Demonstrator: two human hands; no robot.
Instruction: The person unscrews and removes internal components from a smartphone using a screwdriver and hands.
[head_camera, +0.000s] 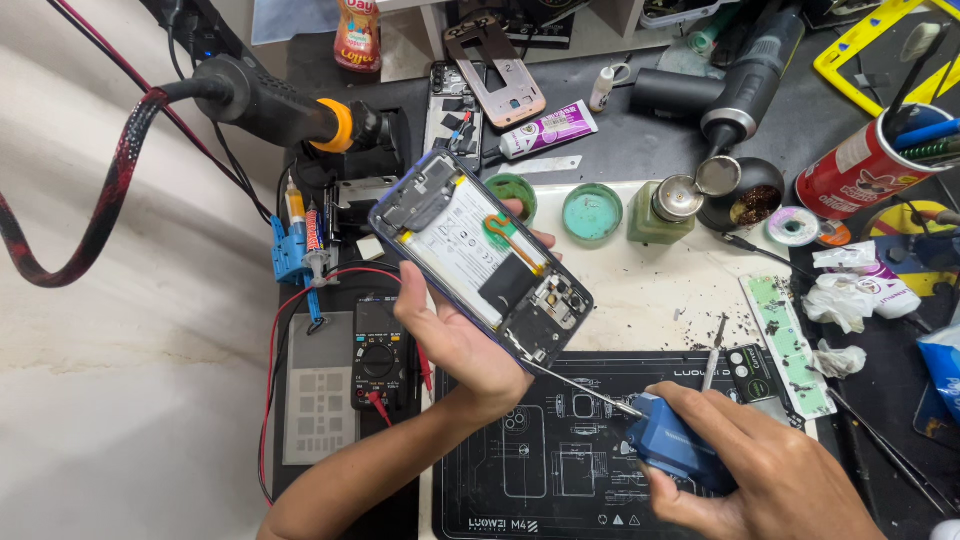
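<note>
Landmark: the opened smartphone (482, 257), back cover off, white battery and orange flex cable showing, tilted up off the black repair mat (540, 470).
Left hand (455, 335): curled under the phone's lower-left edge, thumb along one long side and fingertips (520, 212) wrapping the far side; it alone holds the phone in the air.
Right hand (745, 470): below and right of the phone, closed in a fist around a blue-handled precision screwdriver (668, 447).
Screwdriver tip: the thin shaft runs up-left and meets the phone's bottom corner, by the small board there; whether it sits in a screw head is too fine to tell.
Slip risk: the shaft comes in at a low slant, so, as I judge it, a push could skate the tip across the board or into the flex cable.
Battery risk: the cell lies just above the tip; a jab there would likely puncture it.
Drop risk: with a one-hand grip in mid-air, twisting force may rock the phone loose onto the mat.
Loose-part risk: a freed screw could fall among the dark crumbs on the white pad (640, 285) right of the phone.
Clutter: a digital multimeter (378, 362) sits left of the phone and a green liquid bottle (662, 210) above right, both near enough to be knocked.
</note>
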